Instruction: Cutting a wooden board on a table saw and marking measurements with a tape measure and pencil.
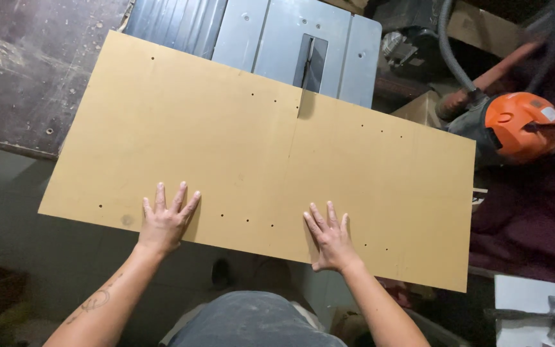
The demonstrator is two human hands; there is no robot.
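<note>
on top of the grey table saw (271, 38) lies a large tan fibreboard panel (239, 141), its far edge meeting the saw blade (308, 61) at the slot, where a short cut shows in the board and a faint line runs on toward the near edge. small drilled holes dot the panel in several places. the left hand (165, 222) rests flat on the near edge of the panel, fingers spread and open, gripping nothing. the right hand (330, 239) lies flat on the same edge, to the right of the line, fingers straight and close together, also open. the two hands are well apart, one on each side of the cut line. beyond the panel's right end sits an orange and grey vacuum (515, 125) with a grey hose (451, 51) rising from it. a hammer (537, 315) lies on a white surface at the lower right. a dark worn board (33, 64) lies to the left of the saw.
</note>
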